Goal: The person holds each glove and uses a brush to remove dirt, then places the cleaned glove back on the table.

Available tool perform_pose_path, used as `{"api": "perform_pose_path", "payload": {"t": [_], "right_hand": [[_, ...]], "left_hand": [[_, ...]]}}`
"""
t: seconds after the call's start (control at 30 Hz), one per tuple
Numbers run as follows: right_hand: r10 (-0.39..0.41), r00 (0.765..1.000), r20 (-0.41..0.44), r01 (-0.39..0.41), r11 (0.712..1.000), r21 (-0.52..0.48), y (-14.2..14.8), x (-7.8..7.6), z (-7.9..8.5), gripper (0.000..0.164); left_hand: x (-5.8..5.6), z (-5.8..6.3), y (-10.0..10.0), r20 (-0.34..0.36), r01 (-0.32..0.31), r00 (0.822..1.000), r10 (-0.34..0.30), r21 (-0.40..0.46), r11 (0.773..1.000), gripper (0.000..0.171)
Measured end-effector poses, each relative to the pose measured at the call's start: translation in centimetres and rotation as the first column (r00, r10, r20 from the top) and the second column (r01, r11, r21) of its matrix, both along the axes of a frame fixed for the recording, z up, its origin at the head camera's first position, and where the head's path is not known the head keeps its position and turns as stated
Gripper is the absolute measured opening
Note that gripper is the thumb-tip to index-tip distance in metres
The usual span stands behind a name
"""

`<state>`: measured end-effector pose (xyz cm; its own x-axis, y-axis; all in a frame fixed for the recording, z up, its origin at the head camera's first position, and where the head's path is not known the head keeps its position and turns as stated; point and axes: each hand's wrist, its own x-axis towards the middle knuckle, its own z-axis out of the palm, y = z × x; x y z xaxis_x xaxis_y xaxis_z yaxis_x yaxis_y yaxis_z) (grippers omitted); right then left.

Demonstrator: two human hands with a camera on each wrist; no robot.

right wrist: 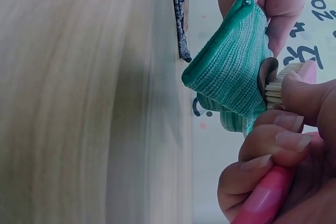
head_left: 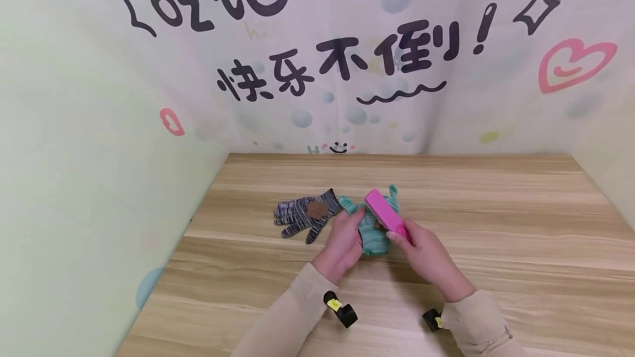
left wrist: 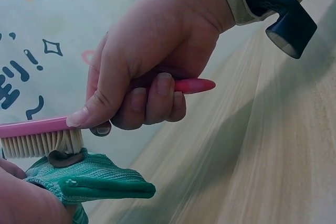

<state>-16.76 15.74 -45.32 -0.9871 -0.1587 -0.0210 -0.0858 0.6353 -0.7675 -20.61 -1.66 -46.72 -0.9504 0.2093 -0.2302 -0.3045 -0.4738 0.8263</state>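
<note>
My left hand (head_left: 342,242) holds a green striped knit glove (head_left: 375,240) above the table, thumb on its upper side. In my right hand (head_left: 429,255) is a pink brush (head_left: 384,211), gripped by its handle with the fingers curled round it. The pale bristles (left wrist: 42,144) touch a brown patch (left wrist: 65,159) on the glove, which is bent up in the left wrist view. The glove's green cuff (right wrist: 218,43) faces the near side. To the left lies a grey-and-black knit glove (head_left: 297,214) with a brown patch, flat on the table.
The wood-grain table (head_left: 496,208) meets a printed cloth (head_left: 307,70) at the back and a pale wall (head_left: 89,180) on the left. Each wrist carries a black camera mount (head_left: 341,310) with a yellow label.
</note>
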Motion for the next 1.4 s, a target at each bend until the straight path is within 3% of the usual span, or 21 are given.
{"api": "perform_pose_path", "payload": {"t": [0.33, 0.6, 0.87, 1.13, 1.4], "right_hand": [[0.012, 0.999, -0.030, -0.012, 1.000, 0.000, 0.3, 0.0, 0.1, 0.037], [0.004, 1.000, -0.001, -0.004, 1.000, -0.009, 0.5, -0.1, 0.0, 0.039], [0.012, 1.000, -0.002, -0.012, 0.999, -0.043, 0.7, -0.2, -0.1, 0.041], [-0.058, 0.997, -0.043, 0.055, 0.997, -0.059, 1.5, -0.3, 0.5, 0.040], [-0.032, 0.997, -0.064, 0.026, 0.996, -0.080, 1.0, -0.2, 0.6, 0.039]], "left_hand": [[0.1, 0.6, -0.2, 0.012, -0.009, 1.000, 0.008, 0.047, 0.999, 0.042], [0.0, 0.9, -0.3, 0.027, -0.030, 0.999, 0.028, 0.069, 0.997, 0.048], [-0.1, 0.6, -0.3, 0.045, -0.035, 0.998, 0.032, 0.060, 0.998, 0.046], [-0.1, 0.4, -0.2, 0.022, -0.020, 1.000, 0.018, 0.096, 0.995, 0.050], [0.1, 0.5, 0.0, 0.020, -0.015, 1.000, 0.013, 0.101, 0.995, 0.046]]}}
